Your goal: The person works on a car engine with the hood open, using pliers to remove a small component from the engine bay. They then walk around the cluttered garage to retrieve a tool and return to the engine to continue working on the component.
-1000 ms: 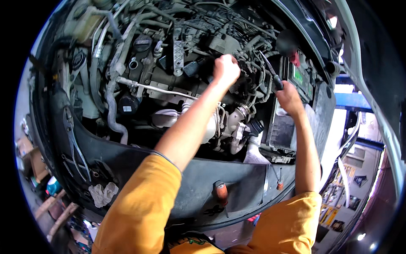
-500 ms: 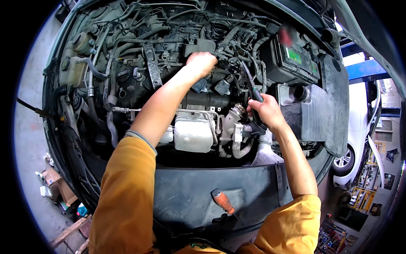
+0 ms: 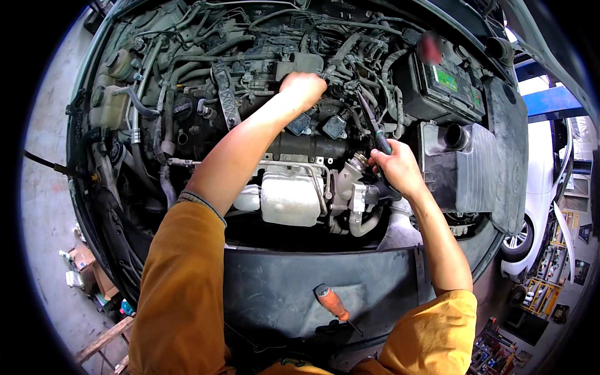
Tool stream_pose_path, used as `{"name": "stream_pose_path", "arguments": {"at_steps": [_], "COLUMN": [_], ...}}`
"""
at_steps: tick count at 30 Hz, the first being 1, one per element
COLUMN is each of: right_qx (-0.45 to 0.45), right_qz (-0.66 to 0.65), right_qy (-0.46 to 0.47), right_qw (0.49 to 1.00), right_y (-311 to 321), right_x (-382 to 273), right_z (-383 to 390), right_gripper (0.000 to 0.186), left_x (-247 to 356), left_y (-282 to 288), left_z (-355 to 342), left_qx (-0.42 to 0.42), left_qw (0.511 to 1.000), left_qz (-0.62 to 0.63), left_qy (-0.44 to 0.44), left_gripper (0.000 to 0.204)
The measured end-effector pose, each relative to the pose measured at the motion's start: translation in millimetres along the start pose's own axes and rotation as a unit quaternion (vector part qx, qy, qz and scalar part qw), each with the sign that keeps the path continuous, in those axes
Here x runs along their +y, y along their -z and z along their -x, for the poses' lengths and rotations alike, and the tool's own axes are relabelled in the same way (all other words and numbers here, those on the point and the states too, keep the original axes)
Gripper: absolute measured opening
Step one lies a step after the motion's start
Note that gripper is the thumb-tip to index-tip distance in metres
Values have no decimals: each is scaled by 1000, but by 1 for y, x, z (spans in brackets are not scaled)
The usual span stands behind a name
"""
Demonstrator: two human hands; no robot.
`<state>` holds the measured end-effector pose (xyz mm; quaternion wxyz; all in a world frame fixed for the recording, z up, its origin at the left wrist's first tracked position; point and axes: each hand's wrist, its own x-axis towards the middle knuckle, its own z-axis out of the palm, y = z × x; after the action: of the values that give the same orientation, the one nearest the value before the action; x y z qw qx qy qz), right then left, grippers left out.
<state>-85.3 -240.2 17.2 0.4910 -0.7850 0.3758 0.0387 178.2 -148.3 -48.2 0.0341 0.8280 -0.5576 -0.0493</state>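
Observation:
An open engine bay lies before me. My left hand is closed in a fist among the hoses at the middle of the engine, close to a dark plastic cover. Whatever its fingers grip is hidden beneath the hand. In my right hand is a pair of long-nose pliers, gripped by the dark handles. Their slim jaws point up and left toward hoses and connectors right of my left hand. An orange-handled screwdriver lies on the dark front panel.
The battery and a ribbed black air filter box stand on the right. A silver heat shield sits at the engine's front. Reservoirs are at the left. A white car and tool racks are farther right.
The engine bay has shifted slightly to the right in the picture. Both hands stay in nearly the same places, the left still closed and the right still holding the pliers.

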Motion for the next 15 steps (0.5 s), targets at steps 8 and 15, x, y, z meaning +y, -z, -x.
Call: {"name": "stream_pose_path", "arguments": {"at_steps": [8, 15], "right_qx": [60, 150], "right_qz": [384, 627], "right_qy": [68, 234], "right_qw": [919, 728], "right_y": [5, 1], "right_x": [-42, -57], "right_z": [10, -24], "right_gripper": [23, 11], "left_x": [-2, -1], "left_y": [-2, -4], "left_z": [10, 9], "left_qx": [48, 66], "left_qw": [997, 994], "left_qz": [55, 64], "left_qy": [31, 59], "left_gripper": [17, 17]}}
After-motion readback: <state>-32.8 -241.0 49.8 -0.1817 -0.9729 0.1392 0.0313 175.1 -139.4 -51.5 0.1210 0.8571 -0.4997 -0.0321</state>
